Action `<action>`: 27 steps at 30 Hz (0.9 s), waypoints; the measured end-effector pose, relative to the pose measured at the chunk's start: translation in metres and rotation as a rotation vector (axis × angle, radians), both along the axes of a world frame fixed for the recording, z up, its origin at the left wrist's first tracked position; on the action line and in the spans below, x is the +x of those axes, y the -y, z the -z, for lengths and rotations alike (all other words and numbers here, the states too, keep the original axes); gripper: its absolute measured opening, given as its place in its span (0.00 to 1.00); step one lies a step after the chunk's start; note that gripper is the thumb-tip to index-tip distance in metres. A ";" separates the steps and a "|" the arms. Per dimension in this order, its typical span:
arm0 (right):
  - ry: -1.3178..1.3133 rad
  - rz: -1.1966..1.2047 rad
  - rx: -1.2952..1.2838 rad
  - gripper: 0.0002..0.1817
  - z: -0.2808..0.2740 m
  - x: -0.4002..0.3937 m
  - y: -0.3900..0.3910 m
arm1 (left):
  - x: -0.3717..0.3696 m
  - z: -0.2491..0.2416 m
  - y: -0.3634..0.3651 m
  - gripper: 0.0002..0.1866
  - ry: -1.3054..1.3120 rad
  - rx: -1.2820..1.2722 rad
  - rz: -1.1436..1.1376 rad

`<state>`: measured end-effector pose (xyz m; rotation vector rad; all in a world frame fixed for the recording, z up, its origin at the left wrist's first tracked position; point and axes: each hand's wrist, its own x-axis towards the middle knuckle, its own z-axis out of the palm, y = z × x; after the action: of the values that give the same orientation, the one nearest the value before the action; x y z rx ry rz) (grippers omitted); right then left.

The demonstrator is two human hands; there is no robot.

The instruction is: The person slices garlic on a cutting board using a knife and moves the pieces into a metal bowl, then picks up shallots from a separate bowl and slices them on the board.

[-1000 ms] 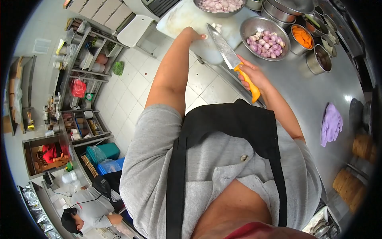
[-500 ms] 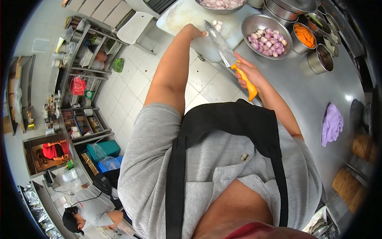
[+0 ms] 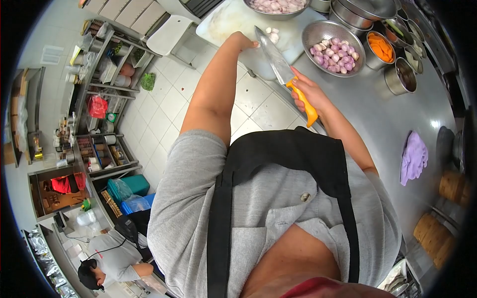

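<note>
Tabletop: here's the metal tabletop (image 3: 422, 109) sweeping down the right, a purple glove (image 3: 414, 158) slumped well apart from the action.
White board: the white board (image 3: 218, 25) sits at the far end, hemmed in by bowl and colander.
Bowl: up beyond the blade, the steel bowl (image 3: 278, 17) brims with pale pink pieces.
Colander: just right of the board, the colander (image 3: 318, 31) carries purple-and-white bulbs (image 3: 338, 54), crowding the right-hand side.
Carrot-coloured pot: beside it, a steel pot (image 3: 372, 61) shows orange pieces (image 3: 380, 48); the smaller pot (image 3: 396, 84) nearer us has contents too dark to read.
Knife: the yellow-handled knife (image 3: 275, 58) points away, blade over the board; its handle has swung slightly left over the last second.
Right hand: the right hand (image 3: 309, 92) is wrapped around that handle.
Left hand: the left hand (image 3: 242, 42) is at the board, left of the blade; can't tell whether it grips anything.
White pieces: small white pieces (image 3: 273, 37) lie just right of the tip, the gap now wider.
</note>
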<state>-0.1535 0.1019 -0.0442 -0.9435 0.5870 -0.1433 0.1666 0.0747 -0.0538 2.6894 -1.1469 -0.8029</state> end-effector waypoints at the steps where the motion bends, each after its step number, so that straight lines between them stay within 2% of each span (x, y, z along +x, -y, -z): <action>1: -0.016 -0.006 -0.027 0.31 -0.002 0.003 0.000 | 0.001 0.000 0.000 0.38 0.000 0.000 0.000; 4: -0.040 -0.015 -0.080 0.32 -0.006 0.011 -0.001 | 0.006 0.003 0.002 0.39 0.052 0.076 0.042; 11: -0.049 0.015 -0.087 0.32 -0.005 0.001 0.005 | 0.021 0.027 -0.006 0.36 0.067 -0.168 0.069; 13: -0.040 0.009 -0.067 0.32 -0.001 -0.007 0.005 | 0.015 0.018 -0.007 0.35 0.090 -0.201 0.073; 15: -0.033 0.010 -0.046 0.31 0.002 -0.012 0.004 | 0.009 0.003 -0.006 0.34 0.007 -0.028 0.064; 18: -0.003 0.036 -0.015 0.31 0.003 -0.010 0.001 | -0.001 -0.008 -0.006 0.34 0.052 0.030 0.073; 27: -0.026 -0.001 -0.011 0.31 0.003 -0.003 0.000 | 0.000 -0.007 -0.007 0.37 0.025 0.006 0.061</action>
<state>-0.1567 0.1020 -0.0474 -0.9577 0.6103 -0.1333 0.1670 0.0812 -0.0472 2.6889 -1.2396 -0.7843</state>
